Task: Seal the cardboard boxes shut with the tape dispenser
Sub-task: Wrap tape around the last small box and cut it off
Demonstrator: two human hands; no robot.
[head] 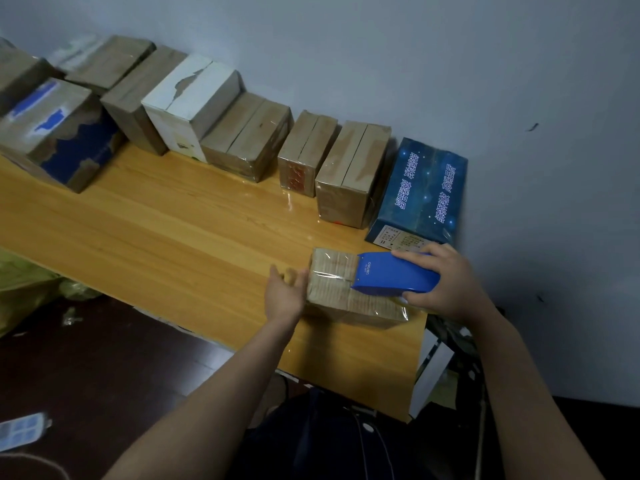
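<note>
Nearest, the left hand (285,292) lies against the left face of a small cardboard box (332,289), its grip spread and its fingers fairly straight, bracing rather than clasping. The box sits on the wooden worktop (173,230) near its right end, its sides glossy with clear tape. On its top rests the blue tape dispenser (394,273), nose pointing left across the lid. The right hand (446,282) has its grip curled round the dispenser's rear, thumb on the near side and fingers over the far side. I judge that a strip is being laid along the top, roughly mid-run, though which way the stroke travels cannot be told. The next move calls for steady downward pressure to the box's edge and over it, then a tilt of the nose so the blade cuts the tape, with the left hand stopping the box from sliding. Just behind stands a blue box (422,192) with a starry print. Farther back a row of boxes (242,136), brown with one white, lines the wall (415,64); most look taped already
</note>
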